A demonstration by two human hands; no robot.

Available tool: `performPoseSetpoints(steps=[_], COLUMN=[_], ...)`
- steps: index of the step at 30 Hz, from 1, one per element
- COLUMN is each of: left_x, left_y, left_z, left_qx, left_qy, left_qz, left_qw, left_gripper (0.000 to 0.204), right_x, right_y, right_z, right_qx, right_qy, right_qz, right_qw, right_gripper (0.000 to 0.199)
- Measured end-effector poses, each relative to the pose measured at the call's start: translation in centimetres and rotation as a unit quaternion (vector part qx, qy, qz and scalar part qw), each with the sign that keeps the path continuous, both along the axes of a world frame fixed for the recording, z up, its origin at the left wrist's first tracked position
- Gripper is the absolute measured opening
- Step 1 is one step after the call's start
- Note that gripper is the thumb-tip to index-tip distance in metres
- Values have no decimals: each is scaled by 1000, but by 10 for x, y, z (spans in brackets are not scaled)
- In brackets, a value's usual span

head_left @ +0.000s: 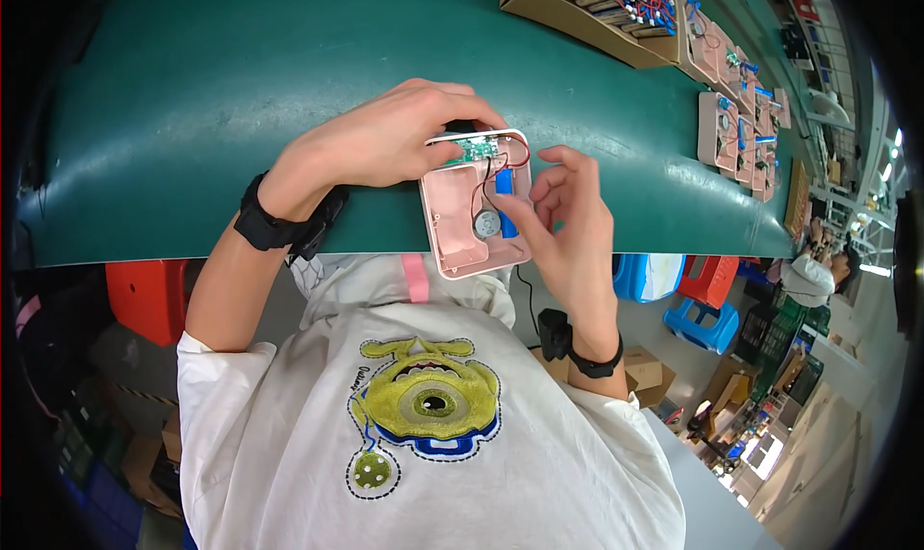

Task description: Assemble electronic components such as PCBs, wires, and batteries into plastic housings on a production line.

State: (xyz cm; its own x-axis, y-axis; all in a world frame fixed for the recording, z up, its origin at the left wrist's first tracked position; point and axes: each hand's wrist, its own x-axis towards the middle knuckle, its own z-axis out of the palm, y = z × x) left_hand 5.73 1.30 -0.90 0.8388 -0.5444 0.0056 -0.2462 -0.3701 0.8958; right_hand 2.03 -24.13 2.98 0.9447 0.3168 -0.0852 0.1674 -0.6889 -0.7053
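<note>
A pink plastic housing point(452, 218) is held tilted at the bench's near edge, its open side toward me. Inside it are a green circuit board point(475, 149), a round grey motor-like part point(486, 224), a blue cylindrical battery point(507, 225) and red and black wires. My left hand point(390, 134) grips the housing's upper left, thumb at the circuit board and fingers behind the far edge. My right hand point(575, 218) is at the right side, its thumb over the battery and its bent fingers apart, outside the wall. Whether that thumb touches the battery, I cannot tell.
On the green bench point(241, 78), a cardboard box point(587, 32) of wired blue batteries stands at the far right. Several pink housings point(717, 131) with parts inside sit beyond it. Stools, including a red one point(144, 298), stand below the edge. Another person point(808, 279) sits far right.
</note>
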Motion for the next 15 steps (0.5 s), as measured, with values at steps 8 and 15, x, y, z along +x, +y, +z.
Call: performPoseSetpoints(steps=[8,15], left_x=[3,1], left_y=[4,16], left_z=[7,8], left_qx=[7,36], left_qy=[21,64], left_qz=[14,66], left_qw=[1000,995], left_gripper=[44,33], right_x=[-28,-27], right_y=[-35,-31], right_z=[-8,-27], right_qx=[118,257], right_qy=[223,269], right_qz=[16,9], right_qw=[968,928], right_gripper=[89,92])
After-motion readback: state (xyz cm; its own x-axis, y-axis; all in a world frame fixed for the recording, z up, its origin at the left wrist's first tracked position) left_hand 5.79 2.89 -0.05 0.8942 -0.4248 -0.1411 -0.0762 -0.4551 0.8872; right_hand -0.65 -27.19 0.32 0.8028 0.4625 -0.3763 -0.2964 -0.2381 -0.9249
